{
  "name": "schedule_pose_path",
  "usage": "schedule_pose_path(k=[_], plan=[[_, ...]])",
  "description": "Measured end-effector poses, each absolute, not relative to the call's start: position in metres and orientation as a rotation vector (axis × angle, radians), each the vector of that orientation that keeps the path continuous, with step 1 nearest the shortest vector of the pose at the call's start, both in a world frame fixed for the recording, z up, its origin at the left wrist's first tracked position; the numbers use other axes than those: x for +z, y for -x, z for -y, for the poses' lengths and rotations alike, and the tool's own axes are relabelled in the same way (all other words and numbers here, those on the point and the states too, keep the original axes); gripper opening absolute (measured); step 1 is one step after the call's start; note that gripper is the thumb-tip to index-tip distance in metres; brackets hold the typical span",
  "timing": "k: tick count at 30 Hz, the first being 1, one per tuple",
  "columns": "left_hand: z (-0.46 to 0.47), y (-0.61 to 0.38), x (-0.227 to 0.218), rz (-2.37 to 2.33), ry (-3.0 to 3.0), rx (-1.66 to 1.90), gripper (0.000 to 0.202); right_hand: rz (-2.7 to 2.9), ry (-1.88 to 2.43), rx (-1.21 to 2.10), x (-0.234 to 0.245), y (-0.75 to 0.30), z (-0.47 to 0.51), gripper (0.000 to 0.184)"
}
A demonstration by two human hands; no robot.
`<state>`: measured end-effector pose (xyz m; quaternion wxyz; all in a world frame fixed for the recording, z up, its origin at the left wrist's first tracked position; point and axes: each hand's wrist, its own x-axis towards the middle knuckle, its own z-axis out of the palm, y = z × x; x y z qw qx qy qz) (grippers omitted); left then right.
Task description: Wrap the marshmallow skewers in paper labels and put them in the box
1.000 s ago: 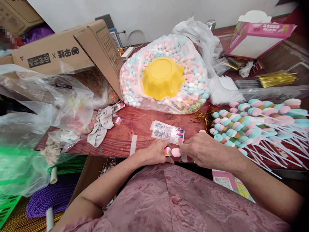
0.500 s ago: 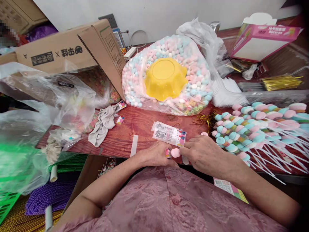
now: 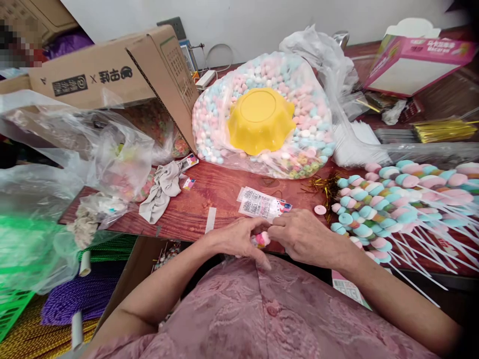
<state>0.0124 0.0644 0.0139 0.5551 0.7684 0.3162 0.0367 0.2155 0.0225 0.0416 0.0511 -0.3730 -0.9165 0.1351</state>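
Close to my body at the table edge, my left hand (image 3: pixel 241 238) curls round a small printed plastic bag, mostly hidden by the fingers, its thumb lying apart below. A pink marshmallow (image 3: pixel 265 239) shows at the bag's mouth between my hands. My right hand (image 3: pixel 305 234) is closed, its fingertips pinched against the left fingers at the bag; what they grip is hidden. Flat printed bags (image 3: pixel 260 204) lie just beyond my hands. A loose pink marshmallow disc (image 3: pixel 320 210) rests on the table beyond my right hand.
A yellow scalloped bowl (image 3: pixel 262 122) sits upside down on a big bag of marshmallows (image 3: pixel 314 114). Marshmallow skewers (image 3: pixel 377 199) are piled at right. A cardboard box (image 3: pixel 93 75), a grey cloth (image 3: pixel 162 189) and plastic bags (image 3: pixel 123 154) stand at left.
My right hand has moved slightly left, closer to my left hand. The marshmallow between them has shifted left and sits deeper against the left fingers. My left thumb is spread further from them.
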Motion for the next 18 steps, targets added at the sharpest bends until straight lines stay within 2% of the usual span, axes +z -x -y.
schedule_pose_path(k=[5, 7, 12, 18], plan=[[-0.066, 0.004, 0.012, -0.786, -1.835, -0.021, 0.016, 2.716, 1.119, -0.017, 0.045, -0.234, -0.028, 0.015], [-0.062, 0.006, 0.013, -0.917, -1.986, 0.048, 0.008, 2.724, 1.126, -0.089, 0.048, -0.239, -0.030, 0.018], [-0.049, 0.000, 0.017, -1.094, -2.276, 0.129, 0.006, 2.864, 1.192, 0.087, 0.053, -0.233, -0.028, 0.015], [-0.050, -0.010, 0.011, -0.959, -2.080, 0.189, 0.016, 2.877, 1.258, 0.137, 0.052, -0.204, -0.031, 0.010]])
